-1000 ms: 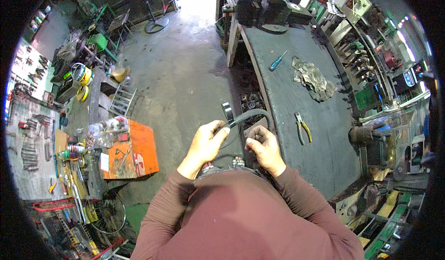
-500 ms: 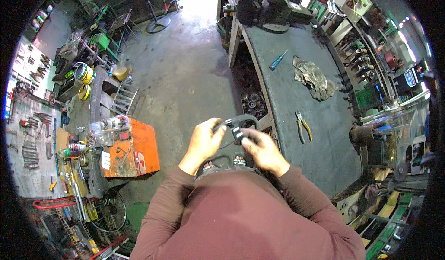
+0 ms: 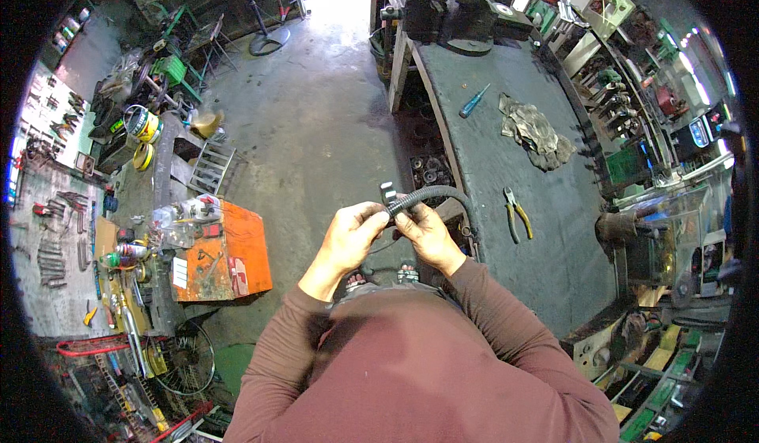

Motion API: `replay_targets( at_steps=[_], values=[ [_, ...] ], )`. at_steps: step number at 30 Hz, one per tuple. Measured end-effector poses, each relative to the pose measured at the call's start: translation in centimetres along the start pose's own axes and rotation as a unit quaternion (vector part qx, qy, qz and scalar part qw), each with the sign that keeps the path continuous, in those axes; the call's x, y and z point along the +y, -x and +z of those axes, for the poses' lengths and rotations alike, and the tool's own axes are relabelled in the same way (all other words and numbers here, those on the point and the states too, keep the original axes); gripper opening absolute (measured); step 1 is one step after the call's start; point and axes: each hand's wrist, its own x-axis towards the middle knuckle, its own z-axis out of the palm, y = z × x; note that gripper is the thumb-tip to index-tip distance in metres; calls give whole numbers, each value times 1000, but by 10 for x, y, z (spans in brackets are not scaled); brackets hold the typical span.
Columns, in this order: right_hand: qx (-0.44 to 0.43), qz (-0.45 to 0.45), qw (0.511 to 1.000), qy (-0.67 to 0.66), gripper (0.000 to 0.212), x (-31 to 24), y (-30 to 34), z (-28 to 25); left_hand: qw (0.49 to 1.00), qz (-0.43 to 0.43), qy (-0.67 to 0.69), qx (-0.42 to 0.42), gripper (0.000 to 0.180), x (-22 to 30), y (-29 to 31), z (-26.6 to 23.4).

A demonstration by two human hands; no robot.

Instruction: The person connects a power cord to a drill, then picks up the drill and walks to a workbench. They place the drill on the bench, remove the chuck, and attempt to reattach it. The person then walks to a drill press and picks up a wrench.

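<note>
Where the ribbed hose (image 3: 431,193) is: in both hands, off the left edge of the workbench (image 3: 553,277); its dark, grooved length runs from the fingertips past the far side of the right hand and arcs toward that edge. Whether it touches the workbench, I cannot tell.
End piece (image 3: 387,193): dark with a pale band, standing just past the left fingertips, on the side of the hose away from the workbench.
Left hand (image 3: 353,229): the farther one from the workbench; thumb and fingers pinch the hose right by the end piece.
Right hand (image 3: 428,233): between the left hand and the workbench, its fingers closed on the hose, the tips nearly meeting the left ones.
Pliers (image 3: 514,204): lying on the workbench near its left edge, handles yellowish.
Screwdriver (image 3: 472,105): blue, on the workbench, farther along it than the pliers.
Rag (image 3: 534,133): crumpled and stained, on the workbench, right of the screwdriver.
Dark block (image 3: 423,16): bulky, at the workbench's far end.
Orange box (image 3: 247,249): well left of the workbench, across the floor (image 3: 316,127).
</note>
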Motion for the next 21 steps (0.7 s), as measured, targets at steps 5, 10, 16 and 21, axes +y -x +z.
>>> replay_targets(
  at_steps=[5, 10, 16, 21],
  values=[
    [-43, -71, 959, 273, 36, -9, 39, -15, 983, 89, -121, 106, 32, -12, 0, -4],
    [9, -67, 994, -81, 41, -72, 42, 14, 972, 49, -215, 84, 36, -14, 4, 6],
    [84, 40, 996, -2, 32, 1, 38, -13, 996, 12, -84, 26, 28, -9, -1, -5],
    [16, -26, 999, 20, 53, -4, 11, 0, 1000, -7, 19, -11, 23, -3, 1, 7]
  ],
)
